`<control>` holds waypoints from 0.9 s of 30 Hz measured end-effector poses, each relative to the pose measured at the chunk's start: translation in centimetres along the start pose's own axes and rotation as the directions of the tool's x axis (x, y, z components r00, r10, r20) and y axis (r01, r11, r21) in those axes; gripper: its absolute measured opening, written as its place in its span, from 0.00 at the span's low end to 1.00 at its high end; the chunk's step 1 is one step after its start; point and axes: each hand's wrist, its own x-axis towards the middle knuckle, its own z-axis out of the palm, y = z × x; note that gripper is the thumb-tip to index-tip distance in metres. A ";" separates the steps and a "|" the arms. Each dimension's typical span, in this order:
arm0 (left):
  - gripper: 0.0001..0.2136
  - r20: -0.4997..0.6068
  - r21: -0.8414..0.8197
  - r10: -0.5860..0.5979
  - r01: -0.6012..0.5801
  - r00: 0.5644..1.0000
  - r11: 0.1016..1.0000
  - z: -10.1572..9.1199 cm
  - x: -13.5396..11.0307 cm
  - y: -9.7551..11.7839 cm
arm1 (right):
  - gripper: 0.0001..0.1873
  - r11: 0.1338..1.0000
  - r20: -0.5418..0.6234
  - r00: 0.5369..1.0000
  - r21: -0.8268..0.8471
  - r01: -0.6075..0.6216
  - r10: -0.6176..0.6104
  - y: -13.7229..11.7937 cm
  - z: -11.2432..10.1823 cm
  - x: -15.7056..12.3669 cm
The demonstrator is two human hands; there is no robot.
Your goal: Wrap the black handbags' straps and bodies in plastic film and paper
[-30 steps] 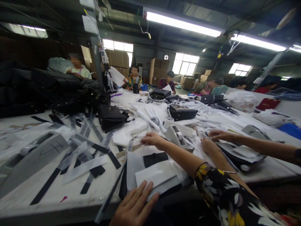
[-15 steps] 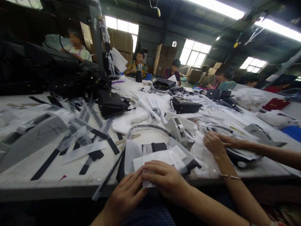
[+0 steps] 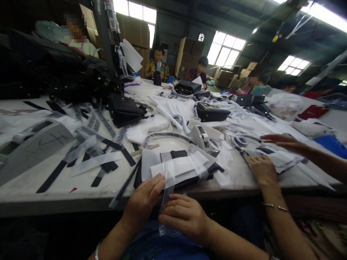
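A black handbag (image 3: 137, 177) lies at the table's front edge, partly covered by white padding sheets (image 3: 180, 163). Its handle (image 3: 168, 134), wrapped in clear film, arches up behind it. From the padding a clear tape strip (image 3: 168, 186) hangs down past the table edge. My left hand (image 3: 145, 195) has its fingers closed at the left side of this strip, beside the bag. Lower down, my right hand (image 3: 187, 218) is closed around the strip, fingers curled. My fingertips partly hide the strip.
A grey tape dispenser (image 3: 202, 139) stands behind the bag, and a larger one (image 3: 40, 144) at left. Black and clear strips (image 3: 103, 159) litter the table (image 3: 89, 198). At right, a co-worker's hands (image 3: 264, 169) handle another wrapped item. More black bags (image 3: 124, 110) lie farther back.
Both hands were together, lying on the padding sheets. My right hand has moved down toward me along the clear strip, and the hands are now apart. The co-worker's hands have separated.
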 end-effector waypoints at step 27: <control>0.19 -0.106 0.027 0.193 -0.191 0.975 0.981 1.2 -1.0 -1.2 | 0.33 0.772 0.773 0.361 -0.247 -0.586 0.522 18.4 -0.4 12.2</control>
